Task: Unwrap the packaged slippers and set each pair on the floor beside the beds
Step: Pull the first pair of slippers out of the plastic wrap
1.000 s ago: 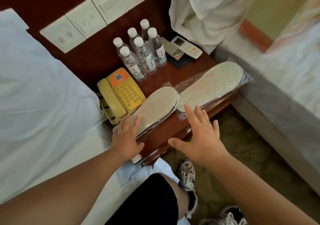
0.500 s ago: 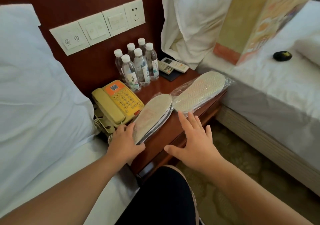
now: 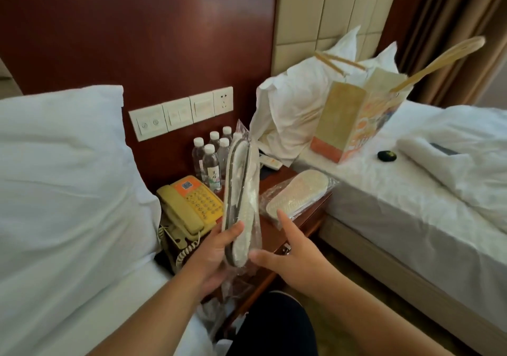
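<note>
Plastic-wrapped slippers in left hand

Nightstand between beds, bottles behind telephone.

No legible txt anywhere.

Wrapped slippers hide 1 bottle.
</note>
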`<state>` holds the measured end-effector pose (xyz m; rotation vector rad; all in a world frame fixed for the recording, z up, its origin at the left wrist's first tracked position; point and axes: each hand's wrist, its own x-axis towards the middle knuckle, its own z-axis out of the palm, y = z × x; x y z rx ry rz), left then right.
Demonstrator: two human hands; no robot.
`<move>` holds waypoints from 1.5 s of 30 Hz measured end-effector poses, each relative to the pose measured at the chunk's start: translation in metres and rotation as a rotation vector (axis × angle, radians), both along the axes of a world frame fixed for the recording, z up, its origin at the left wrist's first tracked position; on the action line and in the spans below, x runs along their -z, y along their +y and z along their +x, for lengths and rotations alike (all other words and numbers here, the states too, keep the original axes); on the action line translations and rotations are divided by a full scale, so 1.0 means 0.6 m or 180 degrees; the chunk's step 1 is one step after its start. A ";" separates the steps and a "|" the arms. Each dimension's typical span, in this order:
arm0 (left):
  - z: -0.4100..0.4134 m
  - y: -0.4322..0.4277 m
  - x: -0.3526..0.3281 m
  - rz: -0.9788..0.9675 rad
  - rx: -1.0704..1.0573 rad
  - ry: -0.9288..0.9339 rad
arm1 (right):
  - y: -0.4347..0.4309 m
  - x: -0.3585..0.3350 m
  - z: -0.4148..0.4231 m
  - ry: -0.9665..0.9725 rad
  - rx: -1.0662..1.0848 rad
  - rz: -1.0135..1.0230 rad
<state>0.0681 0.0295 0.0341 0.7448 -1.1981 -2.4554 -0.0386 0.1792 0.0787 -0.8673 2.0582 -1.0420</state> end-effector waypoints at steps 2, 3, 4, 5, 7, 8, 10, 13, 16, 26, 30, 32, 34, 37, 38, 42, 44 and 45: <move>-0.002 0.022 -0.040 0.0083 0.0161 0.0237 | -0.013 -0.014 0.014 -0.0793 -0.0025 -0.0427; -0.003 0.032 -0.057 0.0103 0.0286 0.0327 | -0.019 -0.020 0.020 -0.0999 -0.0078 -0.0609; -0.005 0.043 -0.073 0.0128 0.0386 0.0393 | -0.024 -0.027 0.025 -0.1036 -0.0099 -0.0736; -0.007 0.048 -0.082 0.0182 0.0440 0.0448 | -0.026 -0.036 0.030 -0.1005 -0.0061 -0.0850; -0.009 0.054 -0.097 0.0350 0.0465 0.0565 | -0.025 -0.052 0.032 -0.0972 0.0239 -0.0966; -0.010 0.057 -0.103 0.0420 0.0510 0.0618 | -0.022 -0.058 0.028 -0.1017 0.0396 -0.0925; -0.012 0.063 -0.108 0.0480 0.0599 0.0684 | -0.014 -0.070 0.022 -0.1151 0.0521 -0.0776; -0.021 0.073 -0.106 0.0472 0.0545 0.0636 | -0.002 -0.084 0.016 -0.1089 0.0656 -0.0748; -0.024 0.087 -0.118 0.0411 0.0409 0.0732 | 0.012 -0.087 0.014 -0.1295 0.0919 -0.1116; -0.037 0.110 -0.141 0.0317 0.0189 0.0892 | 0.067 -0.090 0.010 -0.3001 0.1257 -0.1413; -0.041 0.112 -0.140 0.0233 0.0120 0.0919 | 0.072 -0.103 0.011 -0.2736 0.1089 -0.1305; -0.041 0.111 -0.141 0.0137 0.0105 0.0953 | 0.076 -0.111 0.003 -0.2700 0.1107 -0.1447; -0.041 0.109 -0.143 -0.0004 0.0105 0.0981 | 0.080 -0.119 -0.004 -0.2884 0.1030 -0.1593; -0.042 0.107 -0.141 -0.0334 0.0029 0.0929 | 0.080 -0.125 -0.010 -0.2972 0.0907 -0.1605; -0.043 0.106 -0.138 -0.0415 0.0030 0.0911 | 0.080 -0.128 -0.009 -0.2961 0.0897 -0.1595; -0.045 0.100 -0.125 -0.0796 0.0044 0.0745 | 0.081 -0.131 -0.011 -0.2994 0.0846 -0.1724; -0.043 0.098 -0.118 -0.0979 0.0060 0.0680 | 0.081 -0.134 -0.012 -0.2970 0.0744 -0.1722; -0.042 0.097 -0.116 -0.1062 0.0087 0.0649 | 0.080 -0.137 -0.011 -0.2958 0.0684 -0.1709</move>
